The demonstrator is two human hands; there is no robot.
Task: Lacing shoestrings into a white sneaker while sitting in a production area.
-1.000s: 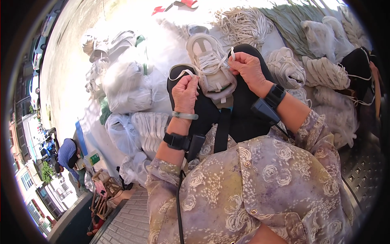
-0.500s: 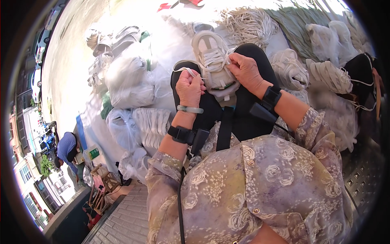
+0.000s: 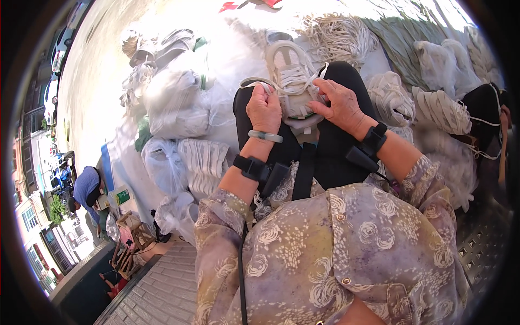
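Partly hides the shoe (image 3: 292, 80), upper centre of the frame, behind the right hand (image 3: 342, 105) with thumb spread, lace grip unclear. Pinches lace (image 3: 258, 79) in the left hand (image 3: 264, 111); points toe upward, with long axis near-vertical.

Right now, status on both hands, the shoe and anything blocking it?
Left hand: pinching white lace. Right hand: at the laced shoe, grip unclear. Shoe: between the knees, right hand overlapping its edge.
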